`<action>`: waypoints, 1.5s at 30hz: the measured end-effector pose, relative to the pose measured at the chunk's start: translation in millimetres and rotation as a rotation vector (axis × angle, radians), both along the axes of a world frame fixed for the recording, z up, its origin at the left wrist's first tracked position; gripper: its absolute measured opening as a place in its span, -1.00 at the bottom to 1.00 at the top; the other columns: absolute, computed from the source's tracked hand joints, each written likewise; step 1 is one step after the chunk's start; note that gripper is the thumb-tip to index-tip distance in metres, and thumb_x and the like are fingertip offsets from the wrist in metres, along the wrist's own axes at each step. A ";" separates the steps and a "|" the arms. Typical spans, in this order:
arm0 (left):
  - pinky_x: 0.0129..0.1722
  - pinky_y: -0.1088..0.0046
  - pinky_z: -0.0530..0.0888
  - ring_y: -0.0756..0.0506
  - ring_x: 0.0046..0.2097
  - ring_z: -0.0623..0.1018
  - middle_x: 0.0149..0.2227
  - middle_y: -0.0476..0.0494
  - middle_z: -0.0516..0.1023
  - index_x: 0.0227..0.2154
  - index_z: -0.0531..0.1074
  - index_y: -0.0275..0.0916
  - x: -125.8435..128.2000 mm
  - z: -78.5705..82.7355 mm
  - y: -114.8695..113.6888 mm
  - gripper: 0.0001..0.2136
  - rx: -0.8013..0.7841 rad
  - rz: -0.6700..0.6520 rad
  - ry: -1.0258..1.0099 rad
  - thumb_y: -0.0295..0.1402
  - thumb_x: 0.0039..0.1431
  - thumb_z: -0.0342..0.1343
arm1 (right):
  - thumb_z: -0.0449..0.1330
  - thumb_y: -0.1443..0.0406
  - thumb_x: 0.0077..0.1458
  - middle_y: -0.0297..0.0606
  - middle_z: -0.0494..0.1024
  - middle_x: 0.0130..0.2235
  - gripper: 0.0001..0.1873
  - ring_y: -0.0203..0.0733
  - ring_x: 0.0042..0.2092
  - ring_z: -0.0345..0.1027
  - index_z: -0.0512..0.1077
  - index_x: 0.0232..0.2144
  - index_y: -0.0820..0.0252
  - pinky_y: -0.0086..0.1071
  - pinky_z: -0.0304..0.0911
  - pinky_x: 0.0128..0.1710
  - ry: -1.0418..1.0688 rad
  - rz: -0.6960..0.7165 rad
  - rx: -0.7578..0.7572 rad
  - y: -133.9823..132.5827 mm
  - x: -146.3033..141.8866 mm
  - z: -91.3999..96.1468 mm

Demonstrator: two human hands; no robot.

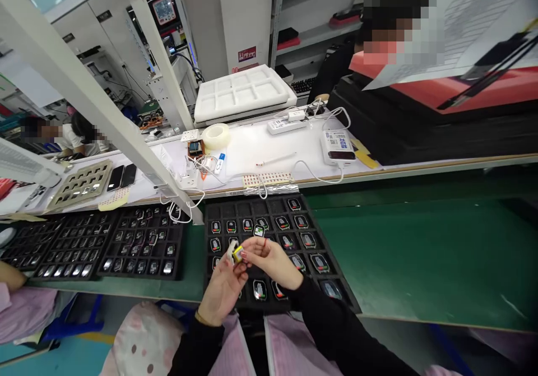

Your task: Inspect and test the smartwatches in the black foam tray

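Observation:
Both my hands meet over a black compartment tray (336, 278) on the green belt. My left hand (221, 292) pinches a small white part with a yellow tab (236, 253) at its fingertips. My right hand (271, 261) touches the same part from the right, fingers closed around its edge. The tray holds several small watch-like units with lit screens (300, 222), one per pocket. One unit (259, 231) sits just beyond my fingers.
Two more black trays (145, 241) of small parts lie to the left. Behind, a white bench carries a tape roll (216, 136), cables, a power strip (286, 125), a white device (337, 143) and white foam trays (241, 91). Other people sit at far left and far right. A slanted white frame post (126, 124) crosses the view.

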State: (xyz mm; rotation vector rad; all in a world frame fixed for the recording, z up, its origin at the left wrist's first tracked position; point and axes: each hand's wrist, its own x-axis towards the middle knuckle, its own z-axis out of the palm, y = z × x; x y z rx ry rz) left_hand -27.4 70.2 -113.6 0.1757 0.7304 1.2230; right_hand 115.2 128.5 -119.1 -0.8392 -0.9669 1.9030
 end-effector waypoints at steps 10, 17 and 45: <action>-0.25 0.53 0.48 -0.03 -0.27 0.53 -0.29 -0.14 0.54 -0.20 0.54 -0.25 -6.3 16.8 -18.3 -0.62 0.067 -0.061 0.096 -0.31 -0.13 0.44 | 0.43 -0.09 -0.24 -0.17 0.42 -0.28 -0.52 -0.17 -0.30 0.36 0.49 -0.58 0.20 -0.38 0.34 -0.43 -0.156 -0.222 0.200 -24.7 -12.5 -0.4; -0.25 0.58 0.44 0.01 -0.27 0.49 -0.24 -0.13 0.50 -0.01 0.41 -0.21 -13.1 28.9 -18.5 -0.43 0.145 -0.081 0.340 -0.44 -0.15 0.43 | 0.20 0.00 0.16 -0.17 0.43 -0.21 -0.66 -0.14 -0.17 0.35 0.57 -0.33 0.11 -0.37 0.33 -0.30 -0.267 -0.095 0.505 -7.8 6.7 -4.3; -0.21 0.47 0.46 -0.15 -0.09 0.52 -0.06 -0.22 0.48 -0.03 0.35 -0.20 -18.1 24.2 3.4 -0.52 0.182 -0.081 0.880 -0.40 -0.05 0.35 | 0.37 0.21 -0.16 -0.21 0.54 -0.28 -0.47 -0.13 -0.28 0.46 0.20 -0.18 0.17 -0.34 0.41 -0.35 -0.465 -0.174 0.219 46.8 27.7 -111.4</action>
